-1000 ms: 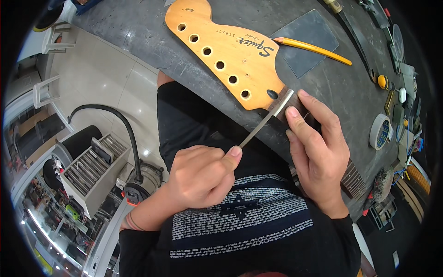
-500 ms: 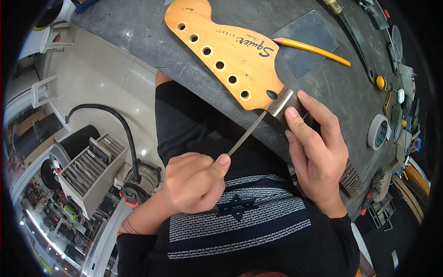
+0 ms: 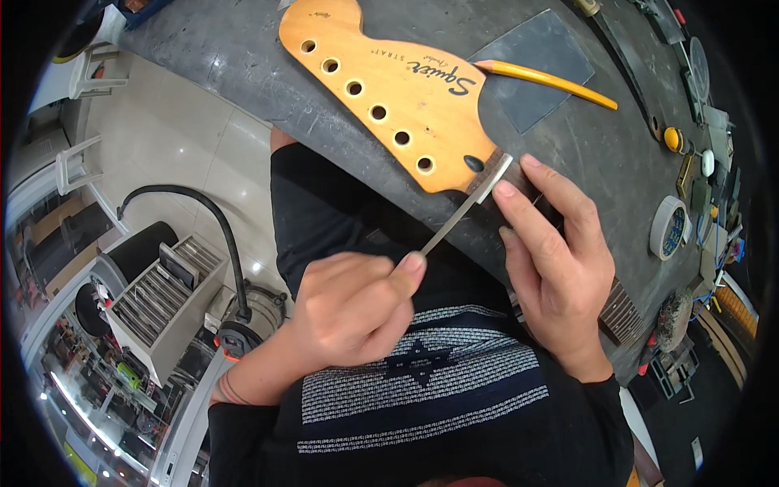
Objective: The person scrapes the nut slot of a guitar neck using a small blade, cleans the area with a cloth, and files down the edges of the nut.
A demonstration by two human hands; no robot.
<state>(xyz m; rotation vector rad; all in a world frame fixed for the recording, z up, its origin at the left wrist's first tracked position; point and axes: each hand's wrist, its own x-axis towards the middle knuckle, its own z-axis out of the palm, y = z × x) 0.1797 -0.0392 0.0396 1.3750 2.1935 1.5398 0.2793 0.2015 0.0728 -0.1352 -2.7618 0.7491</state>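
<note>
My left hand is closed around a thin metal file, thumb pressed along it. The file's far end meets the pale nut, between the headstock and the dark fretboard. My right hand grips the guitar neck just below the nut, fingertips close beside it. The light-wood headstock points to the far left, with a row of bare tuner holes and a dark oval opening near the nut. Part of the neck is hidden under my right hand.
An orange pencil lies by the headstock, across a dark grey sheet on the workbench. A tape roll and assorted tools stand at the right. Left on the floor are a black hose and a slotted box.
My left hand has moved up and to the right, bringing the file farther along the nut. The headstock has shifted slightly left. My right hand stays almost in place.
</note>
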